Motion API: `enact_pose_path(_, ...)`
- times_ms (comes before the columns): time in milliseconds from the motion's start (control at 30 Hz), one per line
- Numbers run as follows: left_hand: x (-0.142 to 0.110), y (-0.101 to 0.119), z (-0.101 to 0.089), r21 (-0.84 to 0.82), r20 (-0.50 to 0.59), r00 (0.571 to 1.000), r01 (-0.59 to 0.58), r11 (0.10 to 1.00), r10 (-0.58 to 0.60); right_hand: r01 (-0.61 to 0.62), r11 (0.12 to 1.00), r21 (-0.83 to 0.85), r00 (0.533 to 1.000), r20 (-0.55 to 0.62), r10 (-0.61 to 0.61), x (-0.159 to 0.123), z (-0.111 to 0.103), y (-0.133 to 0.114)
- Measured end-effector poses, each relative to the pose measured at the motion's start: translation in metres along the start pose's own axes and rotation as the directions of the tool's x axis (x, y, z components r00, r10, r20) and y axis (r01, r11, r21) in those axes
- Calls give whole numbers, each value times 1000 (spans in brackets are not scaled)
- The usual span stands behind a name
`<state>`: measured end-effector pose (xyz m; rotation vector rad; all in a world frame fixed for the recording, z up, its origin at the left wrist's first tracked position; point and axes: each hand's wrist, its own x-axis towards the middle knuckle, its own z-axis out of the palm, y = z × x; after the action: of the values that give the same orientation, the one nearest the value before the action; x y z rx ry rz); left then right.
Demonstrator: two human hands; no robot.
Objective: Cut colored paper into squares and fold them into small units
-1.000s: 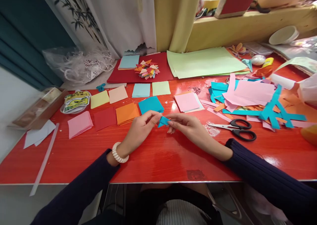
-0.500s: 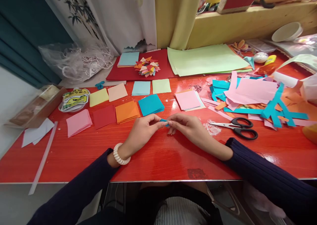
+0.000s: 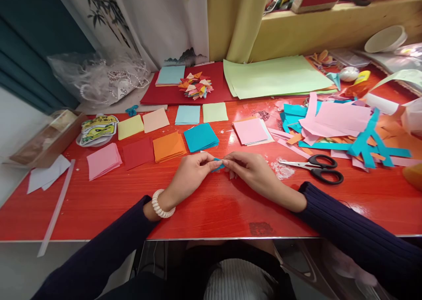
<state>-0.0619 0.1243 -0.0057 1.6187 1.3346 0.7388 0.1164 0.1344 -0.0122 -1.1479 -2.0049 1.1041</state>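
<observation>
Both hands meet over the red table, pinching one small folded piece of blue paper. My left hand is closed on its left end, thumb against fingers. My right hand grips the right end the same way, so most of the paper is hidden by fingertips. Just beyond them lies a stack of blue paper squares, with orange squares to its left. A stack topped by pink paper sits beyond my right hand.
Scissors with black handles lie right of my right hand. Paper scraps heap behind them. A ring of folded paper pieces rests on red sheets at the back. Pink squares and red squares lie left.
Both hands stay almost in place, still pinching the blue paper. Slightly more of the paper shows between the fingertips now. The whole view has shifted a little.
</observation>
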Motion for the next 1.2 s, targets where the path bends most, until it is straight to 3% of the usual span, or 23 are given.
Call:
enact_pose_path(300,2,4,-2,-60,24,999,41,997,-40,-22,1000,2,1000,-14,22,1,2,0)
enact_pose_path(633,3,-1,-4,-82,-84,996,15,997,-22,-48,982,181,996,84,34,3,-3,7)
enact_pose_path(933,2,-1,-5,-100,-88,996,11,995,-20,8,999,34,999,39,-9,1,-1,3)
enact_pose_path(1200,2,-3,-3,-67,-71,997,26,997,-31,-21,989,147,997,72,10,1,0,5)
